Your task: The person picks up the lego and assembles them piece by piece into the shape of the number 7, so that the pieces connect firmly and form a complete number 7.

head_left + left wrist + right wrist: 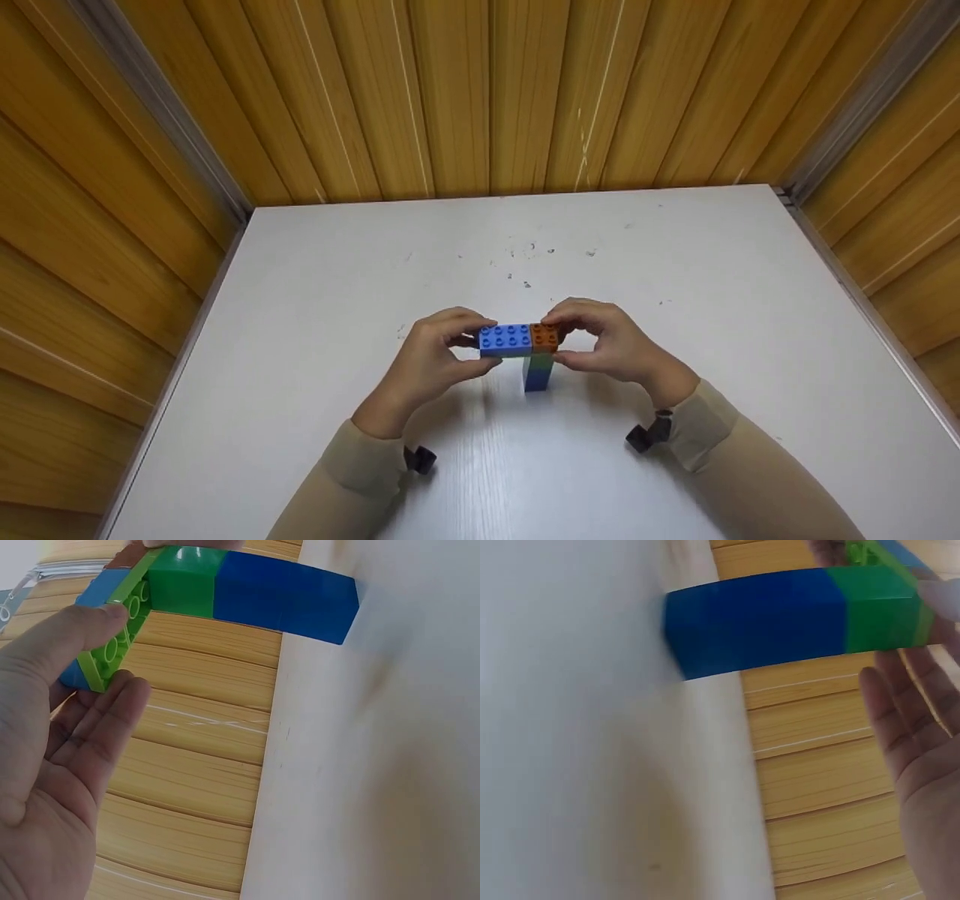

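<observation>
A stack of toy building bricks stands upright on the white table. Its column has dark blue bricks (285,596) at the foot and a green brick (184,581) above. Across the top lies a lime green brick (112,652), jutting out to the left with its hollow underside showing. Over it sit a blue brick (505,342) and, to the right, an orange-brown brick (544,338). My left hand (427,356) pinches the overhanging blue end, thumb in front and fingers behind. At the opposite end, my right hand (611,345) pinches the orange-brown brick between thumb and fingers.
The white table (337,262) has small dark scuffs beyond the bricks. Yellow wood-look panels (450,97) enclose the back and both sides, with grey metal posts (172,112) at the corners. A small black device (421,460) shows at the left cuff.
</observation>
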`<act>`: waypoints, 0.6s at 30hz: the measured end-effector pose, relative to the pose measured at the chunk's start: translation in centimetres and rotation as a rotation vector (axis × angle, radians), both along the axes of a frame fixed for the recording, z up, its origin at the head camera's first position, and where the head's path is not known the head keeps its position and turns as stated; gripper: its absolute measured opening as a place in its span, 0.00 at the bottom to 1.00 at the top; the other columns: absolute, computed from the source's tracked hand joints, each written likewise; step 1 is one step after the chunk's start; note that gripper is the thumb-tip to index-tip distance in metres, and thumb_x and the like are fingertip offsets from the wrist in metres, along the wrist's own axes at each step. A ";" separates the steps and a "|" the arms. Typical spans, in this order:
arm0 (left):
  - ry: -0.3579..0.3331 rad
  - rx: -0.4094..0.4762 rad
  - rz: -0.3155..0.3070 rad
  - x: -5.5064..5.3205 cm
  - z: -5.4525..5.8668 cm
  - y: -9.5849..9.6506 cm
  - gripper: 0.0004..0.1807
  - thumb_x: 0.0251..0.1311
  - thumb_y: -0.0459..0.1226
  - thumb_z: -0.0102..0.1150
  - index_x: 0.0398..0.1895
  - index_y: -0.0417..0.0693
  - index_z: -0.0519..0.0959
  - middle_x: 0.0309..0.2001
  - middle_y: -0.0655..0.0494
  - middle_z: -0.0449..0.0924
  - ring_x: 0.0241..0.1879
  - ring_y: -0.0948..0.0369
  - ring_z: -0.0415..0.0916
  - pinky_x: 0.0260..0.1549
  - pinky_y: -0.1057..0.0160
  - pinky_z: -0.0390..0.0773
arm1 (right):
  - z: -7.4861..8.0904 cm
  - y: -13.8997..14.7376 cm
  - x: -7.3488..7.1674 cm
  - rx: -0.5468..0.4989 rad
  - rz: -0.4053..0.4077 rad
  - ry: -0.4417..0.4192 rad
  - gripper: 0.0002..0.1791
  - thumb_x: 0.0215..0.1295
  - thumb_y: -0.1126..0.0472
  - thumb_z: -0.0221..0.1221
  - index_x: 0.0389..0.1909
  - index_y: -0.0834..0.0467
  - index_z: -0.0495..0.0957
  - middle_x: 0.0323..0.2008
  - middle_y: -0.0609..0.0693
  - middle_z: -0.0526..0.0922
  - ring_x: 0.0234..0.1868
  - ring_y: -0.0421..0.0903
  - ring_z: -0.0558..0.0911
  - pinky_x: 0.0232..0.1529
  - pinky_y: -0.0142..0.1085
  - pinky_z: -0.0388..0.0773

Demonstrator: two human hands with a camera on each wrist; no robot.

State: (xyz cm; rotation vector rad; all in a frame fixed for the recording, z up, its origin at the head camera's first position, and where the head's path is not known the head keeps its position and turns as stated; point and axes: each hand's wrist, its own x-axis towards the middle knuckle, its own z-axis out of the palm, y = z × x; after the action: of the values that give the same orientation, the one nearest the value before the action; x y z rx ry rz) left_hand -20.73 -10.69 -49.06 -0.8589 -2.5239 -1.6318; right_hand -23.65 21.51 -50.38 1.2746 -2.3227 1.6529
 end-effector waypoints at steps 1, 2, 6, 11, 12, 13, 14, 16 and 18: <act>0.002 -0.004 0.002 -0.1 -0.1 0.0 0.26 0.61 0.32 0.85 0.63 0.46 0.90 0.58 0.56 0.90 0.55 0.61 0.92 0.57 0.62 0.92 | -0.3 0.1 -0.1 -0.015 -0.003 -0.009 0.27 0.63 0.77 0.77 0.62 0.61 0.87 0.55 0.53 0.91 0.54 0.39 0.87 0.57 0.30 0.89; 0.008 -0.006 0.004 -0.2 -0.2 0.0 0.27 0.61 0.32 0.85 0.65 0.46 0.90 0.59 0.56 0.89 0.55 0.61 0.92 0.57 0.63 0.92 | -0.5 0.2 -0.1 -0.032 -0.005 -0.011 0.27 0.63 0.77 0.77 0.63 0.62 0.87 0.55 0.53 0.91 0.54 0.40 0.88 0.57 0.31 0.89; 0.072 0.000 0.002 -0.6 -0.5 -0.4 0.30 0.61 0.29 0.84 0.68 0.45 0.88 0.61 0.54 0.88 0.57 0.59 0.92 0.59 0.63 0.91 | -1.0 -0.1 -0.3 -0.111 -0.033 -0.033 0.27 0.61 0.80 0.75 0.61 0.66 0.87 0.55 0.46 0.93 0.52 0.39 0.90 0.55 0.32 0.90; 0.150 0.065 0.022 -0.8 -1.0 -1.1 0.29 0.59 0.25 0.83 0.65 0.41 0.89 0.59 0.49 0.89 0.55 0.53 0.93 0.57 0.63 0.92 | -1.6 -0.4 -0.5 -0.173 -0.071 -0.061 0.27 0.58 0.83 0.74 0.60 0.70 0.86 0.56 0.41 0.92 0.52 0.37 0.90 0.55 0.31 0.90; 0.162 0.076 0.025 -0.8 -1.1 -1.2 0.28 0.59 0.24 0.82 0.64 0.40 0.89 0.58 0.48 0.89 0.54 0.52 0.93 0.56 0.63 0.92 | -1.7 -0.3 -0.5 -0.177 -0.076 -0.063 0.27 0.58 0.84 0.74 0.60 0.71 0.86 0.56 0.40 0.92 0.52 0.37 0.90 0.56 0.31 0.90; 0.172 0.080 0.030 -0.8 -1.2 -1.3 0.26 0.60 0.24 0.82 0.63 0.40 0.90 0.57 0.48 0.89 0.54 0.52 0.93 0.56 0.63 0.92 | -1.8 -0.3 -0.6 -0.182 -0.080 -0.066 0.27 0.58 0.84 0.73 0.60 0.72 0.85 0.57 0.40 0.92 0.53 0.37 0.90 0.56 0.31 0.90; 0.181 0.082 0.030 -0.9 -1.3 -1.3 0.24 0.61 0.24 0.81 0.62 0.40 0.90 0.56 0.47 0.89 0.55 0.52 0.93 0.56 0.63 0.92 | -1.8 -0.2 -0.6 -0.187 -0.086 -0.070 0.27 0.59 0.84 0.73 0.60 0.72 0.85 0.57 0.41 0.92 0.53 0.37 0.90 0.56 0.31 0.90; 0.195 0.084 0.029 -1.0 -1.3 -1.3 0.22 0.63 0.24 0.80 0.60 0.41 0.91 0.56 0.47 0.89 0.56 0.52 0.93 0.57 0.64 0.92 | -1.9 -0.1 -0.7 -0.198 -0.102 -0.082 0.27 0.59 0.85 0.72 0.61 0.72 0.85 0.58 0.42 0.92 0.54 0.38 0.91 0.57 0.31 0.90; 0.202 0.077 0.030 -1.2 -1.2 -1.2 0.21 0.64 0.25 0.80 0.60 0.42 0.92 0.57 0.49 0.89 0.58 0.53 0.92 0.58 0.64 0.91 | -2.0 -0.1 -0.8 -0.204 -0.126 -0.098 0.27 0.60 0.84 0.72 0.62 0.72 0.85 0.58 0.42 0.92 0.54 0.39 0.91 0.58 0.31 0.90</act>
State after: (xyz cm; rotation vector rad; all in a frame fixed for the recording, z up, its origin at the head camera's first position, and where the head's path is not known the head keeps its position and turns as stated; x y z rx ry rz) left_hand -21.94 -11.84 -50.28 -0.9222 -2.3124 -1.5366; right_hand -24.42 21.40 -52.33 1.0095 -2.1647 1.8902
